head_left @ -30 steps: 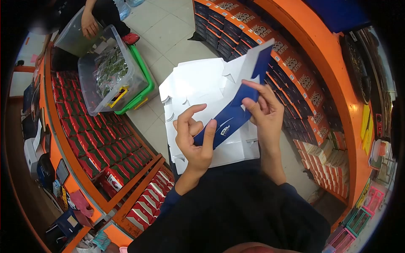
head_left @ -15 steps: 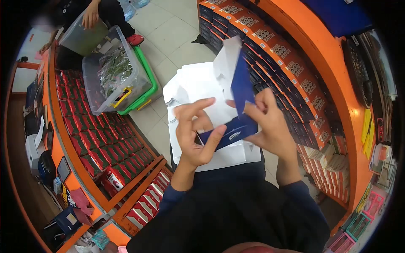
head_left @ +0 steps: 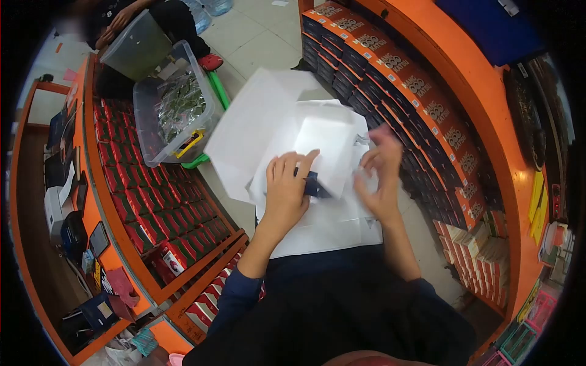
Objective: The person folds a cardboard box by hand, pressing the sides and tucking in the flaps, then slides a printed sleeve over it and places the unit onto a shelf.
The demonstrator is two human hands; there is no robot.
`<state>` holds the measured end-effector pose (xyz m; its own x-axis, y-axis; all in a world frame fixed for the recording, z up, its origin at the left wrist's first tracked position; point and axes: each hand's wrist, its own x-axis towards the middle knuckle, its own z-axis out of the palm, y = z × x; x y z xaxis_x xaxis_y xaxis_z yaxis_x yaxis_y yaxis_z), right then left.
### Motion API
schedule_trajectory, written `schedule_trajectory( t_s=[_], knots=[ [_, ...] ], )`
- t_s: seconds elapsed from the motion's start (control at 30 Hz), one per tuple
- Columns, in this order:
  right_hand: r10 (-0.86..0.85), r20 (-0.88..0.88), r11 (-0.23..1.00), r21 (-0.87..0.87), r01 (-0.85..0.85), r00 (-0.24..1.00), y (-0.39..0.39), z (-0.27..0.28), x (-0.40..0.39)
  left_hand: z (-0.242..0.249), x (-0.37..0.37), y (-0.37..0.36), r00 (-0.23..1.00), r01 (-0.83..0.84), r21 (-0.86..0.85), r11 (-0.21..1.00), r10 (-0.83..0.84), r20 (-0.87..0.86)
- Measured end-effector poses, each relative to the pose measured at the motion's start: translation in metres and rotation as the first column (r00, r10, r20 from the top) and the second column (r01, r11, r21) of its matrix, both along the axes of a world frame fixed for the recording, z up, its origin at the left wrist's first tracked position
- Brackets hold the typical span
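A partly folded cardboard box [head_left: 328, 137], white inside with dark blue outside, lies over my lap. A wide white panel [head_left: 241, 125] spreads out from it at the upper left. My left hand [head_left: 282, 194] grips the box's near left corner, fingers bent over a small blue piece of its side. My right hand [head_left: 381, 177], smeared by motion, is raised at the right of the box with its fingers apart and nothing seen in them. Beneath lies a stack of flat white cardboard sheets [head_left: 329, 241].
Red boxes [head_left: 149, 207] fill the orange shelving at left. Dark boxes with orange fronts [head_left: 421, 91] line the curved shelf at right. A clear plastic tub [head_left: 146, 131] holds wrapped green packets [head_left: 181, 104]. A person [head_left: 174, 21] sits behind it.
The box has turned from its blue outside to its white inside and come down onto the sheets. My right hand has let go and moved away from it; my left still grips it.
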<state>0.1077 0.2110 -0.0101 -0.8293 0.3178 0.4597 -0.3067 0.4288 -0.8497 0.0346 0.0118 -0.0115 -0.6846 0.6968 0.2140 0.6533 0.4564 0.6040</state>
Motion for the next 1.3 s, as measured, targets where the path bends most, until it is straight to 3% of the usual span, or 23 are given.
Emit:
schedule_trajectory(
  t_s=[0.03,0.1,0.23,0.33,0.37,0.4,0.43,0.47,0.53,0.57,0.63,0.7,0.77,0.8,0.83,0.9,0.97,1.03,1.1,1.17,1.2,1.23,1.3],
  knots=[
    [0.003,-0.003,1.0,-0.005,-0.003,1.0,-0.009,0.013,0.004,-0.005,-0.002,-0.003,0.999,-0.026,-0.098,0.995,0.024,-0.026],
    [0.16,0.299,0.913,0.317,-0.256,0.941,-0.026,0.042,0.014,-0.006,0.001,-0.007,1.0,-0.017,-0.133,0.991,0.016,-0.008],
    [0.077,0.317,0.934,0.309,-0.18,0.945,-0.028,0.045,0.026,0.002,0.004,-0.016,0.998,0.006,-0.243,0.97,0.008,0.059],
    [0.142,0.392,0.855,0.413,-0.312,0.909,-0.026,0.04,0.033,0.013,0.006,-0.011,0.996,0.042,-0.24,0.97,-0.023,0.085],
    [0.209,0.337,0.909,0.278,-0.309,0.918,-0.024,0.03,0.032,0.009,0.002,-0.013,0.996,0.043,-0.244,0.969,-0.022,0.087],
    [0.265,0.27,0.941,0.138,-0.309,0.926,-0.02,0.024,0.031,0.003,-0.006,-0.018,0.977,0.117,-0.108,0.987,-0.094,0.193],
    [0.265,0.271,0.941,0.137,-0.309,0.925,-0.012,0.024,0.03,-0.001,-0.014,-0.022,0.942,0.174,0.038,0.984,-0.177,0.285],
    [0.289,0.218,0.956,-0.018,-0.292,0.932,0.0,0.023,0.029,-0.002,-0.02,-0.026,0.942,0.172,0.038,0.984,-0.176,0.287],
    [0.38,0.103,0.896,-0.29,-0.338,0.919,0.02,0.02,0.028,-0.004,-0.024,-0.033,0.697,-0.023,0.273,0.962,-0.18,0.694],
    [0.38,0.105,0.895,-0.293,-0.336,0.919,0.021,0.022,0.026,-0.001,-0.022,-0.032,0.694,-0.024,0.271,0.962,-0.179,0.697],
    [0.588,0.049,0.795,-0.219,-0.566,0.807,0.02,0.037,0.02,0.012,-0.017,-0.022,0.697,-0.017,0.186,0.982,-0.122,0.707],
    [0.545,0.114,0.836,-0.14,-0.53,0.83,0.005,0.05,0.016,0.026,-0.009,-0.013,0.71,-0.007,0.165,0.986,-0.112,0.696],
    [0.191,0.204,0.959,0.17,-0.227,0.96,-0.003,0.052,0.014,0.037,-0.001,-0.009,0.704,-0.071,0.286,0.956,-0.155,0.693],
    [0.108,0.058,0.981,0.155,-0.116,0.992,-0.002,0.046,0.008,0.047,0.0,-0.007,0.723,-0.08,0.25,0.965,-0.116,0.681],
    [0.107,0.054,0.98,0.161,-0.114,0.993,-0.002,0.043,0.007,0.048,0.001,-0.005,0.726,-0.078,0.255,0.964,-0.121,0.677],
    [-0.111,0.061,0.986,-0.118,0.118,0.992,0.001,0.04,0.006,0.048,0.002,-0.004,0.75,-0.13,0.291,0.948,-0.098,0.654],
    [-0.042,0.105,0.998,-0.035,0.045,0.994,0.003,0.051,0.005,0.051,0.0,-0.005,0.775,-0.11,0.273,0.956,-0.089,0.625],
    [0.155,0.106,0.982,0.095,-0.165,0.982,0.003,0.063,0.003,0.053,-0.004,-0.007,0.797,-0.082,0.252,0.964,-0.088,0.597],
    [0.22,0.174,0.955,0.161,-0.248,0.96,0.005,0.072,0.001,0.055,-0.008,-0.012,0.784,0.036,0.213,0.976,-0.16,0.6],
    [0.365,0.299,0.827,0.332,-0.454,0.882,0.003,0.072,-0.004,0.05,-0.008,-0.016,0.791,0.046,0.226,0.973,-0.174,0.586],
    [0.431,0.318,0.79,0.319,-0.524,0.844,0.007,0.075,-0.007,0.049,-0.009,-0.017,0.801,0.054,0.242,0.969,-0.187,0.569],
    [0.431,0.313,0.791,0.321,-0.522,0.846,0.006,0.076,-0.007,0.051,-0.009,-0.017,0.803,0.056,0.241,0.969,-0.187,0.565],
    [0.337,0.085,0.92,0.181,-0.347,0.938,0.001,0.075,-0.009,0.056,-0.01,-0.017,0.811,0.008,0.263,0.965,-0.16,0.563]
  ],
)
